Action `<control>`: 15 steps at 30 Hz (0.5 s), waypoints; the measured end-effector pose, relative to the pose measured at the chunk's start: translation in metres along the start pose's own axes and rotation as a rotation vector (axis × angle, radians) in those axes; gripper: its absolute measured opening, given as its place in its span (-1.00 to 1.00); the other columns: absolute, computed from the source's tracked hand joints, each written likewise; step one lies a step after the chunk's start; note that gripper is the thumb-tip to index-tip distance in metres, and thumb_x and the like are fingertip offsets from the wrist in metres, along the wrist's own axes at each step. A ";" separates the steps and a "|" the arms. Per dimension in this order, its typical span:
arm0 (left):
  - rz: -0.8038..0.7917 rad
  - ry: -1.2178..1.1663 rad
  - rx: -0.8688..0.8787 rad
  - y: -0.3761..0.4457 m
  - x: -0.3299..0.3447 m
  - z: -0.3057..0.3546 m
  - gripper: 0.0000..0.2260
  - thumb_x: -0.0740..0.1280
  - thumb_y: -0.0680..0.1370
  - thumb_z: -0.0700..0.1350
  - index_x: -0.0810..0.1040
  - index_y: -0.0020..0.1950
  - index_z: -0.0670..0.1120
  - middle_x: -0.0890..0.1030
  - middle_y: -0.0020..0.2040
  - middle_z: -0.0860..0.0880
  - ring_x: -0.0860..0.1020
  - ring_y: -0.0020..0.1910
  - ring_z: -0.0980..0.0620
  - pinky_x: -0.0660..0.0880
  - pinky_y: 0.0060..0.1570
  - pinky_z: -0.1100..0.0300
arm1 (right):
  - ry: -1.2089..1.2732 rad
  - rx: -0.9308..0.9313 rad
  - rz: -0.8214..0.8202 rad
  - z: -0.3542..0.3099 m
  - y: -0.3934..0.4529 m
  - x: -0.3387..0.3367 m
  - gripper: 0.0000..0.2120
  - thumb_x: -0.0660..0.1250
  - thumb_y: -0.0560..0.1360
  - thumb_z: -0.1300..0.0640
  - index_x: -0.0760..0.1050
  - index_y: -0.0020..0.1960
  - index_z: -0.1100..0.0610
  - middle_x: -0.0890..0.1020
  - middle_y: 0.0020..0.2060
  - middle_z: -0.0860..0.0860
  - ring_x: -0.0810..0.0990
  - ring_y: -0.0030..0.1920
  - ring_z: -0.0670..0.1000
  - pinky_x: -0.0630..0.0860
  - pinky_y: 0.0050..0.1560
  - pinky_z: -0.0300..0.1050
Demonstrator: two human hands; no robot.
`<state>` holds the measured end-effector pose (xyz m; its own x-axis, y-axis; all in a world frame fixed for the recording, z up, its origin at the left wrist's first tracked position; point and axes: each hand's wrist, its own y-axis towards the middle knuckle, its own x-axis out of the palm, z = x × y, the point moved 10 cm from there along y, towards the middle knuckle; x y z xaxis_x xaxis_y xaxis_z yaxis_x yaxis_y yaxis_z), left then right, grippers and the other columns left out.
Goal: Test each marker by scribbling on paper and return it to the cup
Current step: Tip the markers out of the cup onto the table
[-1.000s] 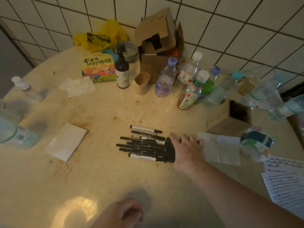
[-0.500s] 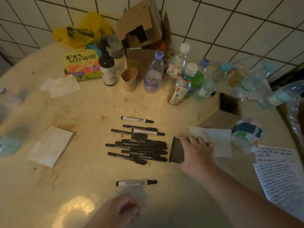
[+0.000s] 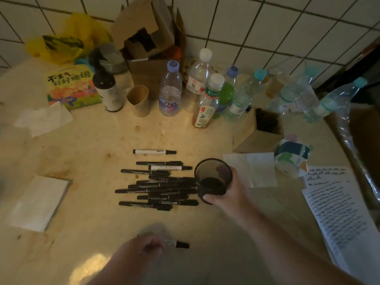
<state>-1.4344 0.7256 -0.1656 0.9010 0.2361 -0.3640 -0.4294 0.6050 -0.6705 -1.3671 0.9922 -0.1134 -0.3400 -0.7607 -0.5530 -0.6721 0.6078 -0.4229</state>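
In the head view, the single marker (image 3: 176, 243) lies on the desk (image 3: 86, 140) near its front edge, its long axis running left to right with the black cap end pointing right. The left hand (image 3: 141, 249) sits over the marker's left part with fingers curled down onto it; motion blur hides whether they have closed on the barrel, so the grip cannot be told. This hand is plainly the nearer one to that marker.

The right hand (image 3: 228, 190) holds the black mesh cup (image 3: 212, 179), fingers wrapped around its far side and thumb on its lower wall. The cup is tipped so its open mouth faces up toward the camera, and it looks empty. It hangs just beside the right ends of the pile of markers (image 3: 160, 186), which lie roughly parallel, left to right, in the middle of the desk, further back than the single marker.

The scribbled paper (image 3: 327, 173) lies at the right edge of the desk, well apart from the left hand, with the right forearm crossing between them. Testing probably means carrying the marker rightward past that arm. A white napkin (image 3: 259, 171) lies just behind the cup, and bottles (image 3: 170, 93) crowd the back edge, clear of the path.
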 end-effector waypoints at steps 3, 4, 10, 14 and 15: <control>-0.002 0.043 0.000 0.003 -0.001 0.006 -0.75 0.40 0.51 -0.07 0.63 -0.15 0.33 0.66 -0.15 0.30 0.60 -0.13 0.32 0.43 -0.11 0.50 | 0.047 0.051 0.035 0.018 -0.003 0.002 -0.10 0.65 0.25 0.00 0.28 0.48 -0.07 0.49 0.30 -0.13 0.45 0.32 -0.09 0.40 0.23 -0.28; -0.011 0.052 -0.011 0.004 -0.001 0.008 -0.73 0.40 0.52 -0.09 0.63 -0.17 0.34 0.68 -0.16 0.23 0.61 -0.16 0.30 0.45 -0.11 0.47 | 0.060 0.075 0.053 0.026 -0.006 0.000 -0.11 0.64 0.24 -0.06 0.28 0.46 -0.11 0.50 0.30 -0.15 0.47 0.34 -0.07 0.43 0.30 -0.14; -0.037 0.079 -0.086 -0.001 0.006 0.028 -0.79 0.41 0.54 -0.12 0.68 -0.23 0.15 0.72 -0.20 0.11 0.64 -0.17 0.22 0.52 -0.08 0.32 | 0.145 0.139 0.056 0.054 -0.034 -0.011 -0.19 0.57 0.37 0.01 0.25 0.51 -0.13 0.50 0.38 -0.15 0.48 0.37 -0.05 0.45 0.37 0.12; -0.007 0.093 -0.064 -0.010 0.028 0.055 -0.81 0.38 0.56 -0.17 0.69 -0.19 0.07 0.70 -0.32 0.18 0.61 -0.33 0.34 0.49 -0.19 0.46 | 0.277 0.128 0.055 0.074 -0.058 -0.019 -0.24 0.52 0.45 0.26 0.24 0.52 -0.04 0.46 0.34 -0.14 0.48 0.34 -0.08 0.48 0.30 -0.14; -0.003 0.092 -0.050 -0.011 0.034 0.060 -0.82 0.38 0.58 -0.18 0.69 -0.16 0.04 0.69 -0.35 0.20 0.60 -0.37 0.36 0.48 -0.24 0.49 | 0.297 0.104 0.054 0.081 -0.064 -0.018 -0.28 0.53 0.44 0.27 0.30 0.47 -0.07 0.49 0.30 -0.15 0.52 0.31 -0.10 0.50 0.28 -0.17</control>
<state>-1.3950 0.7727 -0.1312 0.8939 0.1623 -0.4178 -0.4311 0.5666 -0.7023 -1.2649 0.9853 -0.1347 -0.5608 -0.7509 -0.3488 -0.5824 0.6572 -0.4784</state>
